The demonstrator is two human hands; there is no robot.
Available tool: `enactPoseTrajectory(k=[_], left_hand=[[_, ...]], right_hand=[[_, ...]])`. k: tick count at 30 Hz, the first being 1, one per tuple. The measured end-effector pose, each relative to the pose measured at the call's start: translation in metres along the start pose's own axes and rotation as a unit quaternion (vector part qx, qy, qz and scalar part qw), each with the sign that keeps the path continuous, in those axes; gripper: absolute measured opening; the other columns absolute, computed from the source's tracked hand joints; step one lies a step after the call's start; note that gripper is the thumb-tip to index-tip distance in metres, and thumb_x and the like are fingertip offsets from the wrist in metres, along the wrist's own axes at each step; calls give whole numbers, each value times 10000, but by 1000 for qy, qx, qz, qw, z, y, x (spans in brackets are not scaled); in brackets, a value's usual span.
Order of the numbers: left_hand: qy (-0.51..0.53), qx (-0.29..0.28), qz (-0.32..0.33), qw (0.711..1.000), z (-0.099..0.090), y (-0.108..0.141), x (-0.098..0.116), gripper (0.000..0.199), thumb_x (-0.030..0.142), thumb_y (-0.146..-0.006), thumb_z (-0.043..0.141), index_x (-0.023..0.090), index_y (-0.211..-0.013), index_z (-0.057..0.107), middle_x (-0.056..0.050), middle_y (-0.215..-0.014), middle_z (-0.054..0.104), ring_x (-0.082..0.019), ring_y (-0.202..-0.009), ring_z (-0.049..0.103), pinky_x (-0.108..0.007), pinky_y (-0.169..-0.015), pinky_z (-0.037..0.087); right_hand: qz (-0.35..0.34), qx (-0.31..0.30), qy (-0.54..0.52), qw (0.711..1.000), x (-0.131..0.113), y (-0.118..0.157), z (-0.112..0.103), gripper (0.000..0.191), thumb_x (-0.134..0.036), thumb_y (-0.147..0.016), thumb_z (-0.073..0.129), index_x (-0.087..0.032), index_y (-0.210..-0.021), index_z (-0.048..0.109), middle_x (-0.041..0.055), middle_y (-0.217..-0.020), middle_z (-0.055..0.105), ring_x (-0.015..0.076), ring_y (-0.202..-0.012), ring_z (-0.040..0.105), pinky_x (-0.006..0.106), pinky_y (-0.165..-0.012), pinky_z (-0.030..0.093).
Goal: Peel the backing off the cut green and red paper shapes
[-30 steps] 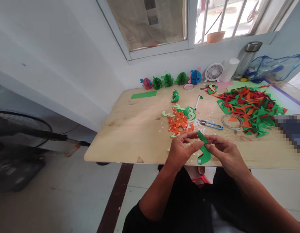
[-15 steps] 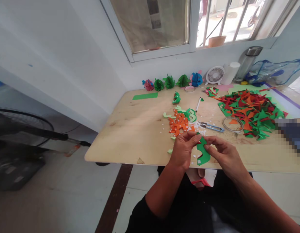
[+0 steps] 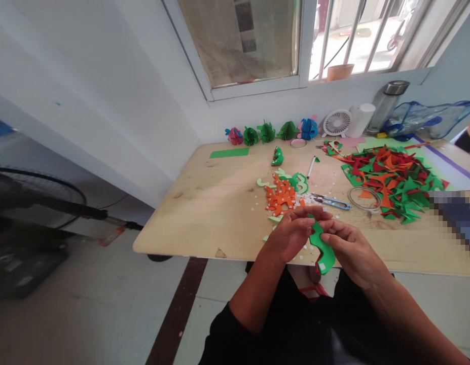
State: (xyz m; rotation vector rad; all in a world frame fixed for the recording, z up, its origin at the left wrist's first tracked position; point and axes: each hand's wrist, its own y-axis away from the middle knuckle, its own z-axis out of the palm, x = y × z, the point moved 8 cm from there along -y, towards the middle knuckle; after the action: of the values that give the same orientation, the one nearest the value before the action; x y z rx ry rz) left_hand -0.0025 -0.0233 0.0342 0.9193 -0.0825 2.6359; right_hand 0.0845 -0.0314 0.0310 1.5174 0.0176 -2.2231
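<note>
A wavy green paper cutout hangs between my two hands just over the table's front edge, tilted, with a small white square at its lower end. My right hand pinches its right side between thumb and fingers. At its upper end my left hand has the thumb and curled fingers closed about the tip, which they partly cover. A tiny white piece shows by the left fingertips. Just beyond lie orange paper cutouts dotted with white squares, and pale green wavy strips. Blue-handled thread snips lie among white scraps.
A heap of red, orange and green paper offcuts covers the right side, with a tape roll beside it. Folded paper figures, a small white fan and a bottle stand along the wall. A pen lies mid-table.
The green cutout has moved slightly down and right, its lower end now past the table edge. My left fingers have stretched over its top. The view has shifted a little.
</note>
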Motion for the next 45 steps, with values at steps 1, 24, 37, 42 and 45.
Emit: enactPoseTrajectory(k=[1,24,37,42,45], left_hand=[[6,-9,1,1000,1,0,-1,314,206,-624,727,157,-933,699,-77,-943,700,-232,-962,633,-361,-929,400],[23,49,53,997,-9,7,3,234,259,-613,804,167,-805,705,-39,-770,704,-230,-939,654,-337,-845,462],[-156,195,99,963,-23,24,20,150,264,-603,785,136,-645,718,-15,-606,667,-98,-581,570,-232,-619,437],[-194,201,111,954,-17,26,26,115,244,-630,757,137,-619,717,-5,-594,666,-91,-579,561,-224,-637,448],[-238,208,120,941,-17,28,29,117,261,-639,748,147,-643,725,-15,-632,689,-118,-605,592,-248,-653,471]], right_hand=[[14,-5,-9,1000,1,1,2,215,-308,-598,812,-186,-720,683,-4,-683,640,119,-593,559,231,-543,444],[86,-14,-112,990,20,2,5,209,-220,-587,818,-212,-759,700,-7,-749,654,107,-669,601,193,-630,499],[1,3,13,1000,13,-4,-11,236,-308,-618,812,-189,-787,699,3,-721,684,119,-634,585,211,-589,456],[-7,2,54,999,8,-5,-12,237,-340,-629,796,-192,-781,691,12,-712,679,135,-623,583,229,-574,451],[-4,-13,59,998,9,-6,-11,205,-334,-667,773,-202,-800,690,11,-707,675,130,-605,575,225,-551,444]])
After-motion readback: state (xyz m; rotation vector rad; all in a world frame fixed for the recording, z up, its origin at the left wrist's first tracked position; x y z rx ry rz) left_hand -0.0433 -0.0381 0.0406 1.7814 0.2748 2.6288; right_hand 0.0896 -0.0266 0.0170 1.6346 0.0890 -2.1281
